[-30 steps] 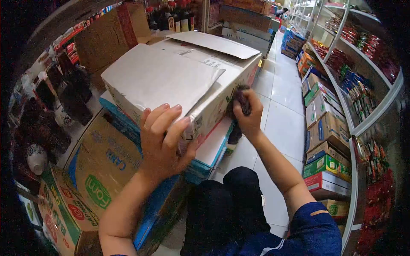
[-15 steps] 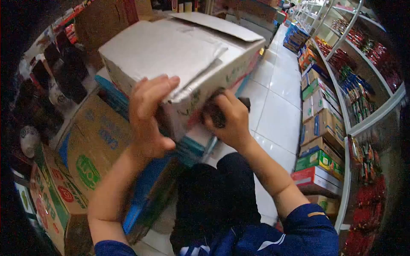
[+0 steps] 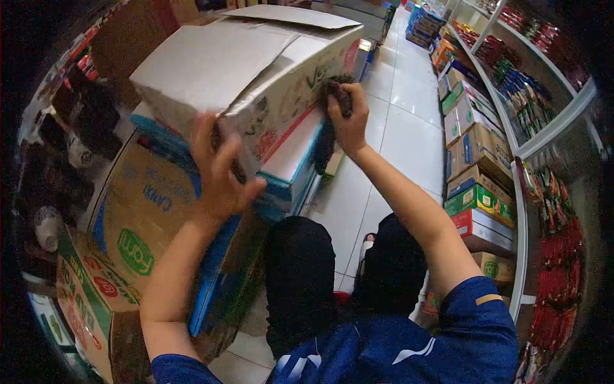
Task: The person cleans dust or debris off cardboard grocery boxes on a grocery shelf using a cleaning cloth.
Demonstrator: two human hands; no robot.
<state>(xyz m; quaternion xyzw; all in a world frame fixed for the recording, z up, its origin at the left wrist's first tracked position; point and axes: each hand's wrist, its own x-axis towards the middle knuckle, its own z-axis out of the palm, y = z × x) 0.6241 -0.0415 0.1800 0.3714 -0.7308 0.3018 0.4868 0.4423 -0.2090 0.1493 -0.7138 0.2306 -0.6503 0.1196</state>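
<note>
A white cardboard carton (image 3: 214, 64) with loose top flaps and green and red print sits on top of a stack at the upper left. My right hand (image 3: 350, 125) is closed round a dark, crumpled cloth (image 3: 325, 142), pressed up to the carton's long printed side; part of the cloth hangs below the fist. Blurred by motion, my left hand (image 3: 220, 169) has its fingers and thumb spread at the carton's near corner. Beneath the carton lies a blue and white box (image 3: 288, 185).
Brown cartons (image 3: 150, 205) stand at the left, with dark-wrapped goods (image 3: 70, 141) behind them. A white-tiled aisle (image 3: 409, 128) runs forward. Boxes (image 3: 480, 153) line its right side beneath shelves (image 3: 543, 134) of hanging packets. My knees (image 3: 300, 262) are close to the stack.
My right hand has slid the cloth forward along the carton's side, away from the near corner. The left hand stays by that corner, its fingers more spread. My knees have moved apart.
</note>
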